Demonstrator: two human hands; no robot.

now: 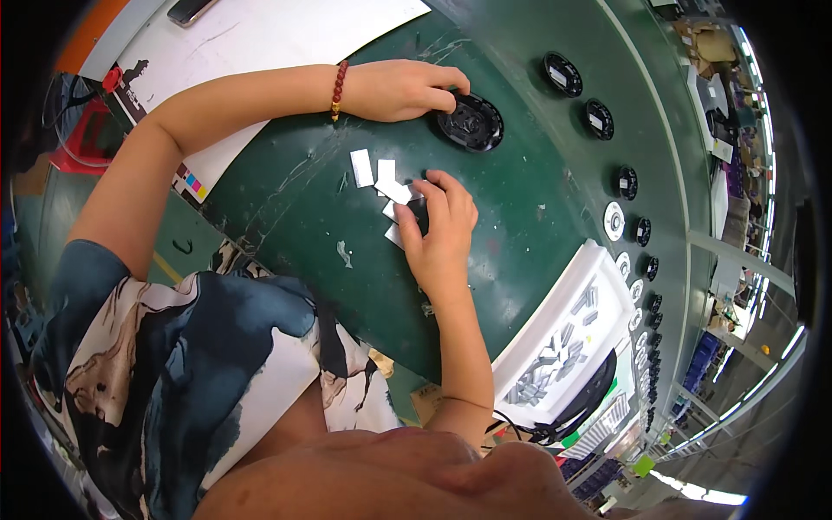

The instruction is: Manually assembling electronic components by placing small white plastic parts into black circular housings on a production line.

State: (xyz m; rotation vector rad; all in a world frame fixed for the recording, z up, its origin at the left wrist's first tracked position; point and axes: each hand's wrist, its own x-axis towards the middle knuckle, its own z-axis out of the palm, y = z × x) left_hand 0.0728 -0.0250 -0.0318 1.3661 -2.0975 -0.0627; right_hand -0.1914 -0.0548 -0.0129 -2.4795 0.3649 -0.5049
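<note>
Green scuffed worktop: left hand pinches rounded black plastic dish at one o'clock; right hand half-curled, grip unclear, could scatter white rectangular pieces by brushing.

Blocks on table, dish beyond, tray right

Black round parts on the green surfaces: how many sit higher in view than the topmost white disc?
4: the nearest part at the left hand; right of it, a top part, middle part and lower part.
</note>
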